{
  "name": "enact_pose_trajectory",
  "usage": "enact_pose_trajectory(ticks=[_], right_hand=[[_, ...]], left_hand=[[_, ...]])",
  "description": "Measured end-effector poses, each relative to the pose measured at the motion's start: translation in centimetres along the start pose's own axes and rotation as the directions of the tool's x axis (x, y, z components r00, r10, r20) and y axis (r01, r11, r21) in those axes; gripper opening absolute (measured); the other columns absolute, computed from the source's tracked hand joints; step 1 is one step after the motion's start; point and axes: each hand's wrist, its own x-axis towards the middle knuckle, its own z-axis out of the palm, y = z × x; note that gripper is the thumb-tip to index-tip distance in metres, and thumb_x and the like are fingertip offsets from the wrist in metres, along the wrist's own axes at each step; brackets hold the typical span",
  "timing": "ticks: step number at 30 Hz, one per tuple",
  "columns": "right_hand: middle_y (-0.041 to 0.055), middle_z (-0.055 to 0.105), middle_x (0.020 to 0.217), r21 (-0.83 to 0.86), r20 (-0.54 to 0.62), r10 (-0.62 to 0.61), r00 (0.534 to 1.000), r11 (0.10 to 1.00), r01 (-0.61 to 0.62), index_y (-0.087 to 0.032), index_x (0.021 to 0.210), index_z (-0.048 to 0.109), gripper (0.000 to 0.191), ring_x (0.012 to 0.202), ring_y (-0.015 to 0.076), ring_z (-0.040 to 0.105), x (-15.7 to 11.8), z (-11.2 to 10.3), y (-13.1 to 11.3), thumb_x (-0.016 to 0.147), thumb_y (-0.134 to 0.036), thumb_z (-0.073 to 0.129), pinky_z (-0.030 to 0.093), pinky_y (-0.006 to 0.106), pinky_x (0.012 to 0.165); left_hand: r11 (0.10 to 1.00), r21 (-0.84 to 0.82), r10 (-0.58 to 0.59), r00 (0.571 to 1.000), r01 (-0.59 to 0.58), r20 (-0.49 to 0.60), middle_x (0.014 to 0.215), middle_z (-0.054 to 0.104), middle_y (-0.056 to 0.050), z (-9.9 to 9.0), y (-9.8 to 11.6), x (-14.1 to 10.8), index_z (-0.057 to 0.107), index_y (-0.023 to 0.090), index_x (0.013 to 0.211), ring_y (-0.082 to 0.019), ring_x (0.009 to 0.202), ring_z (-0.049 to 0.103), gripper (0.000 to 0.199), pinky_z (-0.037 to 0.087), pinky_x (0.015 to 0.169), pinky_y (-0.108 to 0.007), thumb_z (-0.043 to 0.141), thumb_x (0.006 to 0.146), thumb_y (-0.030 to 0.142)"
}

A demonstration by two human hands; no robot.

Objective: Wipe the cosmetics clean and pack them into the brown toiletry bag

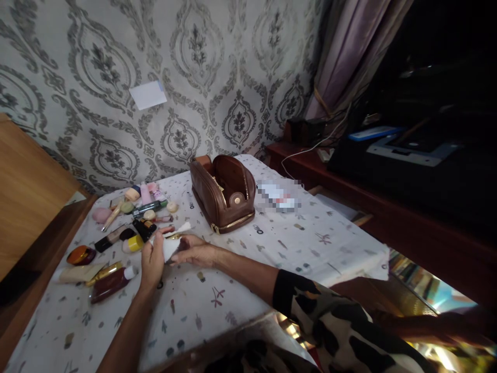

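Observation:
My left hand [152,261] is closed on a white tissue [170,247], thumb up along its side. Close beside it, my right hand [197,252] grips a small dark brown item [181,246], mostly covered by fingers and tissue, so its kind is unclear. The tissue presses against this item, and a gold-coloured bit shows just above. Both hands are over the near part of the cloth. Beyond them stands a brown cosmetic bag [233,216], unzipped, with its top gaping. Left of my hands lie a yellow-capped jar [135,243] and a black bottle [143,229].
Several cosmetics crowd the left side of the patterned tablecloth [248,280], including a dark red bottle [111,285], an amber jar [81,255] and a green tube [146,208]. A blurred-out packet [278,197] lies right of the bag. A wooden board [31,191] borders the left.

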Motion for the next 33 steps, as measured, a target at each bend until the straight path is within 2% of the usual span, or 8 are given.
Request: enact_pose_trajectory(ticks=[5, 10, 14, 17, 20, 24, 29, 33], right_hand=[[0.0, 0.067, 0.086, 0.126, -0.093, -0.035, 0.995, 0.991, 0.047, -0.014, 0.095, 0.066, 0.045, 0.081, 0.0144, 0.063, 0.1, -0.1, -0.4, 0.057, -0.023, 0.088, 0.053, 0.036, 0.082], [0.0001, 0.069, 0.081, 0.243, -0.235, -0.061, 0.97, 0.963, 0.12, -0.014, 0.093, 0.07, 0.036, 0.075, 0.0124, 0.061, 0.0, 0.0, -1.0, 0.063, -0.027, 0.086, 0.049, 0.026, 0.075], [0.001, 0.07, 0.081, 0.298, -0.256, -0.033, 0.966, 0.948, 0.112, -0.015, 0.092, 0.071, 0.029, 0.077, 0.0135, 0.062, -0.3, 0.4, -1.5, 0.067, -0.026, 0.083, 0.048, 0.025, 0.076], [0.0, 0.069, 0.083, 0.287, -0.238, -0.025, 0.971, 0.953, 0.095, -0.016, 0.092, 0.069, 0.029, 0.076, 0.0123, 0.061, -0.4, 0.6, -1.6, 0.069, -0.026, 0.082, 0.049, 0.024, 0.073], [-0.0026, 0.066, 0.081, 0.203, -0.195, -0.013, 0.981, 0.978, 0.054, -0.018, 0.097, 0.066, 0.038, 0.072, 0.0105, 0.06, -0.5, 0.8, -1.4, 0.067, -0.032, 0.085, 0.048, 0.021, 0.067], [-0.0016, 0.066, 0.09, -0.057, -0.134, -0.01, 0.991, 0.998, 0.002, -0.022, 0.115, 0.058, 0.064, 0.076, 0.0143, 0.063, -0.6, 0.7, -1.1, 0.063, -0.047, 0.085, 0.052, 0.025, 0.064], [-0.0022, 0.063, 0.077, -0.297, -0.282, -0.111, 0.953, 0.955, 0.023, -0.019, 0.109, 0.053, 0.066, 0.064, 0.0135, 0.062, -0.6, -0.4, -0.5, 0.063, -0.056, 0.082, 0.045, 0.021, 0.05], [-0.004, 0.06, 0.072, -0.361, -0.318, -0.18, 0.931, 0.931, 0.057, -0.019, 0.103, 0.053, 0.065, 0.057, 0.0128, 0.061, -0.8, -1.0, -0.1, 0.059, -0.053, 0.085, 0.044, 0.023, 0.049]], left_hand=[[0.998, 0.017, 0.06, 0.997, -0.061, 0.043, 0.124, 0.065, -0.013, 0.5, -0.5, 0.0, 0.063, 0.015, 0.118, -0.026, 0.119, 0.058, 0.054, 0.04, 0.107, -0.042, 0.036, 0.096, 0.057], [0.966, 0.165, 0.175, 0.974, -0.198, 0.145, 0.146, 0.049, -0.014, 1.2, -1.1, -0.5, 0.044, 0.018, 0.141, -0.026, 0.139, 0.042, 0.055, 0.029, 0.117, -0.045, 0.049, 0.093, 0.045], [0.919, 0.289, 0.213, 0.955, -0.267, 0.205, 0.15, 0.043, -0.016, 1.5, -1.7, -0.6, 0.033, 0.019, 0.148, -0.031, 0.139, 0.041, 0.079, 0.033, 0.115, -0.05, 0.067, 0.08, 0.036], [0.908, 0.313, 0.231, 0.957, -0.277, 0.176, 0.145, 0.048, -0.016, 1.4, -2.0, -0.5, 0.037, 0.019, 0.146, -0.031, 0.136, 0.045, 0.077, 0.035, 0.113, -0.051, 0.068, 0.076, 0.032], [0.935, 0.241, 0.23, 0.963, -0.259, 0.142, 0.14, 0.053, -0.015, 1.0, -1.9, -0.3, 0.044, 0.018, 0.141, -0.03, 0.132, 0.049, 0.07, 0.037, 0.112, -0.049, 0.067, 0.077, 0.034], [0.979, 0.089, 0.168, 0.976, -0.181, 0.136, 0.132, 0.061, -0.012, -0.1, -1.3, 0.1, 0.052, 0.018, 0.134, -0.028, 0.122, 0.057, 0.06, 0.043, 0.106, -0.044, 0.064, 0.081, 0.042], [0.994, -0.031, 0.103, 0.987, -0.1, 0.121, 0.123, 0.067, -0.011, -1.0, -1.3, 0.6, 0.062, 0.017, 0.124, -0.026, 0.114, 0.061, 0.05, 0.046, 0.1, -0.038, 0.057, 0.086, 0.049], [0.996, -0.065, 0.068, 0.989, -0.06, 0.128, 0.11, 0.071, -0.01, -0.9, -1.7, 0.6, 0.07, 0.016, 0.103, -0.024, 0.1, 0.065, 0.045, 0.049, 0.093, -0.035, 0.049, 0.09, 0.053]])
